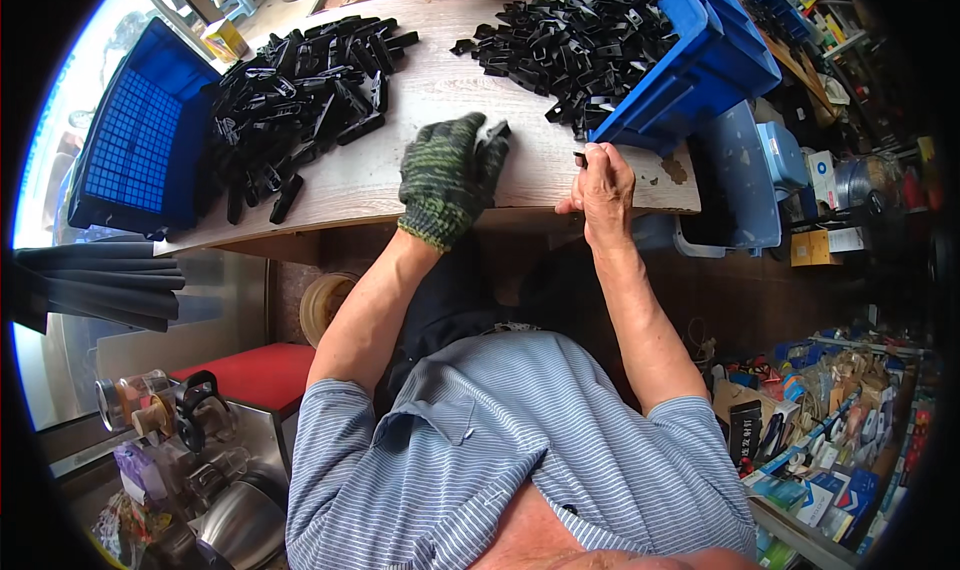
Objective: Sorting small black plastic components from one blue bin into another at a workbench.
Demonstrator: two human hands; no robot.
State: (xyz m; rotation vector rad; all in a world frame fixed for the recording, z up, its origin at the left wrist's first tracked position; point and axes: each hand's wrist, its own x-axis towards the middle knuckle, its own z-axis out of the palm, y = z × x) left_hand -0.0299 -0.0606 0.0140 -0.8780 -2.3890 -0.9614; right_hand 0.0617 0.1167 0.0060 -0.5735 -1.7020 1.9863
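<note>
Two hands are at the pale wood-grain surface (432, 82): the bare right hand (604, 185) has its grip pinched on a small black piece (580, 159) near a tilted blue crate (690, 82); the gloved left hand's (440, 170) grip cannot be made out. Long black plastic parts (310, 85) lie heaped leftward, small black brackets (570, 45) rightward.

Both forearms (365, 315) are stretched forward, the gloved left hand (445, 175) held back-upward, the bare right hand (606, 188) drawn into a pinch.

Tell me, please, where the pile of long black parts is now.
In the head view, the pile of long black parts lies on the table, at left, beside the gridded blue basket.
</note>
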